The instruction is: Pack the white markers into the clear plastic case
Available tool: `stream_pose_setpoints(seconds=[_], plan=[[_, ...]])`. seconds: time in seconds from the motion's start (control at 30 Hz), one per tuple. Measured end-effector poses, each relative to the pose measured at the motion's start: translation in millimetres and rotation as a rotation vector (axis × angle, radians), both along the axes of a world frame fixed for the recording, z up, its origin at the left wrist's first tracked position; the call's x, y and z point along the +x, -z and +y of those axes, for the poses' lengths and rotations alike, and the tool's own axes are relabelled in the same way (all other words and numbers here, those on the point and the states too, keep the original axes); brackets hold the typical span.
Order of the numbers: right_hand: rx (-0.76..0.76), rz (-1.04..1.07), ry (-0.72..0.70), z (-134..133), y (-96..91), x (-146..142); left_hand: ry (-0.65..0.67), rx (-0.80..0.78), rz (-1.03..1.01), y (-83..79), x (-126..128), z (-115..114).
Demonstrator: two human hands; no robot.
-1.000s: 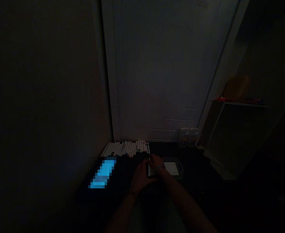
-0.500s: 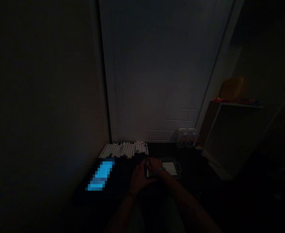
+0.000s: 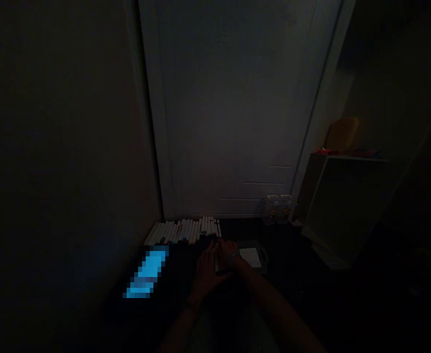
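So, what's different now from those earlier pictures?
Mainly the view: the scene sits a little further left in the picture. Nothing is visibly taken up or let go, as far as the dark shows. The left hand stays by the tray's left end, the right hand over its left part. The pens and clear containers stay put.
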State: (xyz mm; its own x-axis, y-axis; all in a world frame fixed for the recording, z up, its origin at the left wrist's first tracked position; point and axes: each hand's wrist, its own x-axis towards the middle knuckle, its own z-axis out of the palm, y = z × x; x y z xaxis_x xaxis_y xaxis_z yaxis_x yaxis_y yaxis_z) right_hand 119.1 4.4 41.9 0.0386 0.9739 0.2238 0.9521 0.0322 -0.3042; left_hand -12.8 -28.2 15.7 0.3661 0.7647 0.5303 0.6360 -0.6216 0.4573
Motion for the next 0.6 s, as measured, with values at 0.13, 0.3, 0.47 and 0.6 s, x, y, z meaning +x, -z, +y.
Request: stream_pose_setpoints(seconds=[0.13,0.3,0.47,0.6], plan=[[0.001,0.071,0.081,24,-13.3,18,-0.023,-0.014,0.011,-0.7,-1,0],[-0.034,0.131,0.158,50,-13.2,29,0.112,-0.017,0.087,-0.8,-4,-1],[-0.039,0.146,0.224,67,-3.2,14,0.097,-0.015,0.081,11.2,-6,4],[-0.042,0.139,0.248,79,3.6,5,0.049,-0.035,0.056,22.6,-6,10]])
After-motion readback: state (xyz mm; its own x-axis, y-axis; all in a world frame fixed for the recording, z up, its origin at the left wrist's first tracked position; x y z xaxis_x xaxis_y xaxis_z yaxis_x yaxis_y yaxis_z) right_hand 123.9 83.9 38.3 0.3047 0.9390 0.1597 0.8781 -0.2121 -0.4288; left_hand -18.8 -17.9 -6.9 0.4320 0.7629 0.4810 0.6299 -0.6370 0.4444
